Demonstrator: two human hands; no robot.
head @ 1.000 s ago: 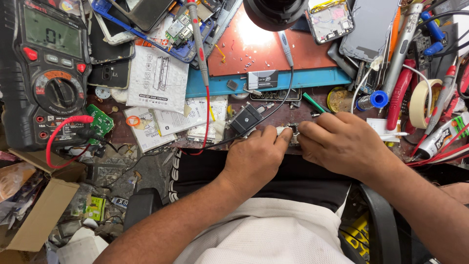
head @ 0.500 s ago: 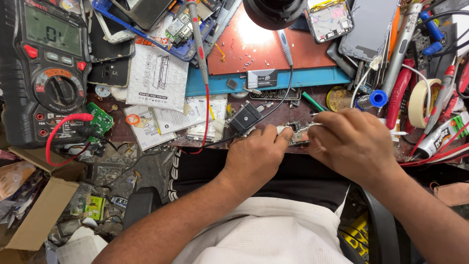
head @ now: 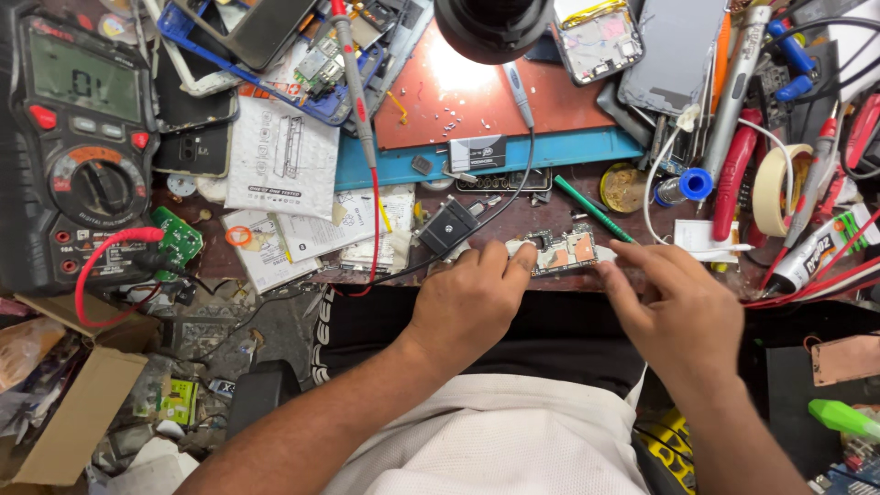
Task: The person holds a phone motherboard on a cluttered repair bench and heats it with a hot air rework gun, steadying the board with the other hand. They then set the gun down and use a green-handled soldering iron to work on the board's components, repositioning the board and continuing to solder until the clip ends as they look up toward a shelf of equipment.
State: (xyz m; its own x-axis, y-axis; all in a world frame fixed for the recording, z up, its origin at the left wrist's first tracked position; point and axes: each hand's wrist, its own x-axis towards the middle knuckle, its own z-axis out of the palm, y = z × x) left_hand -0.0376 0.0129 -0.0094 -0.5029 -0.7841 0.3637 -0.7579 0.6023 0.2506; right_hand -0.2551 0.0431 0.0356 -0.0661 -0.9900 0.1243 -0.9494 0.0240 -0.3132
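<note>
big meter [head: 78, 137] far left | left hand [head: 467, 302] pinches the little circuit board [head: 566, 250] at its left end (near the desk's front edge) | right hand [head: 683, 307] touches its right end, fingers loose, holding nothing

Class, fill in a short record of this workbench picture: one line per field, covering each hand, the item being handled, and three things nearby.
Left hand: fingertips on the left end of the circuit board
Right hand: fingers at the board's right end
Circuit board: small, lying at the desk's front edge
Multimeter: far left, red lead plugged in
Lamp: overhead, top centre
Tape roll: right side
</note>
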